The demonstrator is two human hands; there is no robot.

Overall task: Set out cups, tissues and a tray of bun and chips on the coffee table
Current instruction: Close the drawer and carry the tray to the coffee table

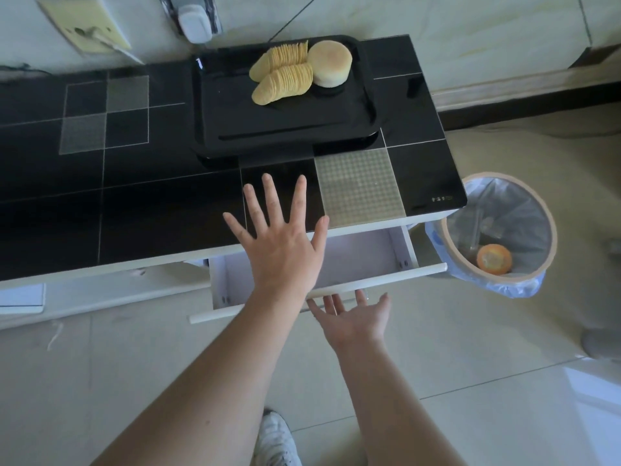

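Note:
A black tray rests on the far right part of the black tiled coffee table. A round pale bun and two rows of stacked chips lie at the tray's far end. My left hand is spread flat, fingers apart, above the table's front edge and over the white drawer, which is pulled out and looks bare inside. My right hand is open, palm up, with its fingertips under the drawer's front panel. No cups or tissues are in view.
A bin lined with a clear bag stands on the floor right of the table, with an orange thing inside. A wall socket and a white plug sit behind the table. My shoe is on the tiled floor below.

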